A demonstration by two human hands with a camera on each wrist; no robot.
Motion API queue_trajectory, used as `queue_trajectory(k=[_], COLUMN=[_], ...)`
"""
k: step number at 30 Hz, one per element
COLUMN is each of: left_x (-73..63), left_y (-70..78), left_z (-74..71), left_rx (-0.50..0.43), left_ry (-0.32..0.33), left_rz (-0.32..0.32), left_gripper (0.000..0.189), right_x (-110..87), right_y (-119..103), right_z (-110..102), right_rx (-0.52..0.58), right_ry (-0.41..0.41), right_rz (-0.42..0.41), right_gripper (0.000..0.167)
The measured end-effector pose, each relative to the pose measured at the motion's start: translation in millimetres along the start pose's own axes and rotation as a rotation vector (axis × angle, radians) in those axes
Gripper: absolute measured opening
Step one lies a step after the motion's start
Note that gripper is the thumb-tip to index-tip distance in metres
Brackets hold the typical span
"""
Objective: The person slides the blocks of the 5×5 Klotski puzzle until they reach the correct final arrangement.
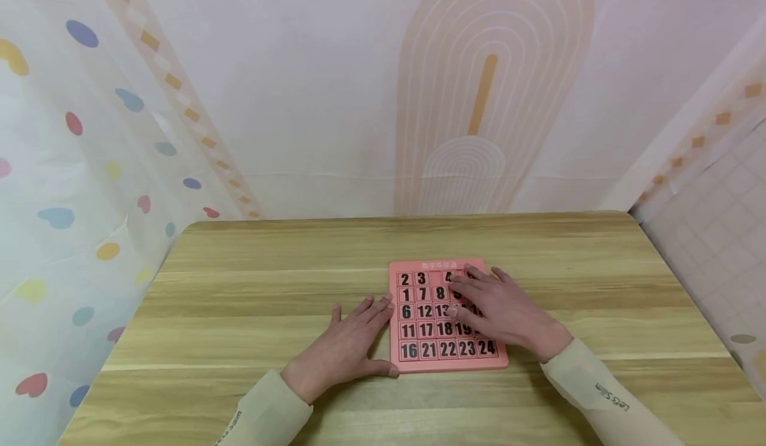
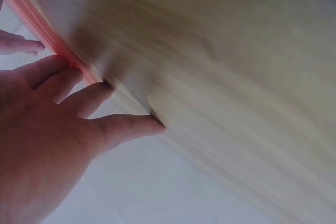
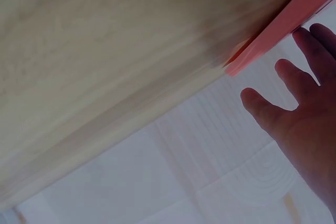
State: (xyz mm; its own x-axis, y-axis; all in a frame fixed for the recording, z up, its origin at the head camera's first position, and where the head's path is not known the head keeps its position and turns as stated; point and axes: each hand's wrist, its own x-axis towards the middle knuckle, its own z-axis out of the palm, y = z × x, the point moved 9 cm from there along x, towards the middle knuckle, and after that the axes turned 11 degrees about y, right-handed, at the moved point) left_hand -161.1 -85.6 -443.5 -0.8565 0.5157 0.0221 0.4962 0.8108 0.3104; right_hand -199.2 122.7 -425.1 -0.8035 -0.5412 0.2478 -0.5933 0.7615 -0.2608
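Note:
A pink number sliding puzzle (image 1: pixel 449 367) lies flat on the wooden table, its black-numbered tiles in rows. In the top row a gap shows between the 3 tile (image 1: pixel 421 278) and the 4 tile. My left hand (image 1: pixel 344 347) rests along the puzzle's left side, fingertips at its edge and thumb near the lower left corner. Over the right part spreads my right hand (image 1: pixel 509 308), with a fingertip at the 4 tile (image 1: pixel 448 278); it hides several tiles. In the right wrist view, that hand's outer fingers (image 3: pixel 260 106) reach out past the pink edge.
The wooden table (image 1: pixel 239 286) extends on all sides of the puzzle. Behind it hangs a pale patterned backdrop (image 1: pixel 311 100), and a cloth with coloured spots (image 1: pixel 36 246) hangs at the left.

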Motion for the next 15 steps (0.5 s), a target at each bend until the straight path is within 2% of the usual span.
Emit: queue_trajectory(k=[15], left_x=[-0.2], left_y=[0.0], left_z=[0.6], left_rx=[0.003], left_ry=[0.0], left_rz=[-0.004], left_gripper=[0.108], right_x=[-2.6], right_y=[5.5], right_z=[-2.9], right_rx=[0.002], right_ry=[-0.006], right_rz=[0.021], right_gripper=[0.062])
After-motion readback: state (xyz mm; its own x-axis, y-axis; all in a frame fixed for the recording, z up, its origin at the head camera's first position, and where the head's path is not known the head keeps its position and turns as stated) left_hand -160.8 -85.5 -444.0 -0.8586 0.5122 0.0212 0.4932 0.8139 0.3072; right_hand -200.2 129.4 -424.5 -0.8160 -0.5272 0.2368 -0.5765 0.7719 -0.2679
